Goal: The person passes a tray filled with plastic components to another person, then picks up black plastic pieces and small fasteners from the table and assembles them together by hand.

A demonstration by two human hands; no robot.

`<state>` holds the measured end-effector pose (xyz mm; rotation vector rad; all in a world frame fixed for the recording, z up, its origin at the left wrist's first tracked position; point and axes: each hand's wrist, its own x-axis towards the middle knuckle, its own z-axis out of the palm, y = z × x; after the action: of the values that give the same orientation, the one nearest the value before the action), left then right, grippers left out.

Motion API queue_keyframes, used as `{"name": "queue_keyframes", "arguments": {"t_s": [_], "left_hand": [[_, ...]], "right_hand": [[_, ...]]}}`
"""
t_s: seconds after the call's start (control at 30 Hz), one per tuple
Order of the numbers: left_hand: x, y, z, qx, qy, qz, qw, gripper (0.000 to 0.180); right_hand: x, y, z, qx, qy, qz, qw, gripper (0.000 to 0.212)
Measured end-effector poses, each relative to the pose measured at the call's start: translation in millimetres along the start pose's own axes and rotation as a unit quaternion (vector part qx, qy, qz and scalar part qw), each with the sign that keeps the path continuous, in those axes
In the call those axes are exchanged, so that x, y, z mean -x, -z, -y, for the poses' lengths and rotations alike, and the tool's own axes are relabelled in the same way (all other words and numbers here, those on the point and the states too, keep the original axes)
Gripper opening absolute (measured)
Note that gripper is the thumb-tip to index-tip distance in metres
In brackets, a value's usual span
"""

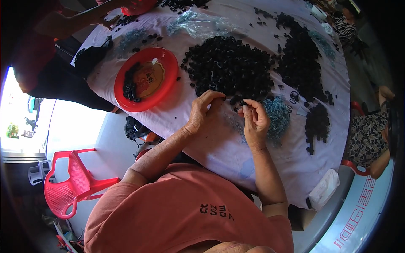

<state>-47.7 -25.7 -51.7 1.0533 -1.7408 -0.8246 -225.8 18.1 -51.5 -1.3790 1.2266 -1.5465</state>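
Observation:
On the cloth-covered table before me lies a large heap of small black pieces (230, 63), which look like short rubber plugs. My left hand (201, 111) reaches to the near edge of this heap, fingers stretched forward and fingertips against the pieces; I make out nothing held in it. A little to its right, my right hand (255, 122) is closed in a pinch on one small black piece (243, 103). Beside that hand sits a tangled clump of thin blue-grey scraps (277, 119), with looser scraps spread under the wrist.
A red basin (171, 80) with black strips inside stands to the left. More black pieces (299, 63) lie at the right, and clear plastic film (198, 23) at the back. Another person's hand (110, 21) works at the far left. A pink chair (69, 183) stands on the floor.

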Motion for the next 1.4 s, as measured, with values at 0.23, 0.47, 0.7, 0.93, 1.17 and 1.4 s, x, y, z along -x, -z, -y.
{"name": "queue_keyframes", "arguments": {"t_s": [0.23, 0.47, 0.7, 0.93, 1.17, 1.4], "left_hand": [[2.2, -1.1, 7.6, 0.074, 0.055, 0.018, 0.996, 0.022], [0.7, -1.6, 0.8, 0.138, 0.084, 0.058, 0.985, 0.018], [-0.1, -0.7, 3.5, 0.157, 0.094, 0.074, 0.980, 0.017], [-0.6, 0.9, 1.5, 0.033, 0.035, 0.047, 0.998, 0.015], [6.4, -8.3, 6.2, -0.156, -0.054, 0.013, 0.986, 0.014], [3.8, -9.6, -0.6, -0.197, -0.065, 0.007, 0.978, 0.015]], "right_hand": [[-0.1, -4.3, 0.0, -0.035, -0.038, -0.001, 0.999, 0.016], [-0.6, -4.0, 3.1, -0.037, -0.079, 0.010, 0.996, 0.016], [-1.8, 0.8, 2.9, 0.017, -0.032, 0.022, 0.999, 0.017], [-12.4, 14.2, 4.0, -0.039, -0.048, -0.074, 0.995, 0.016], [-8.9, 9.5, 8.0, -0.027, -0.038, -0.053, 0.998, 0.016], [-7.9, 10.0, 8.4, -0.025, -0.031, -0.039, 0.998, 0.016]]}}
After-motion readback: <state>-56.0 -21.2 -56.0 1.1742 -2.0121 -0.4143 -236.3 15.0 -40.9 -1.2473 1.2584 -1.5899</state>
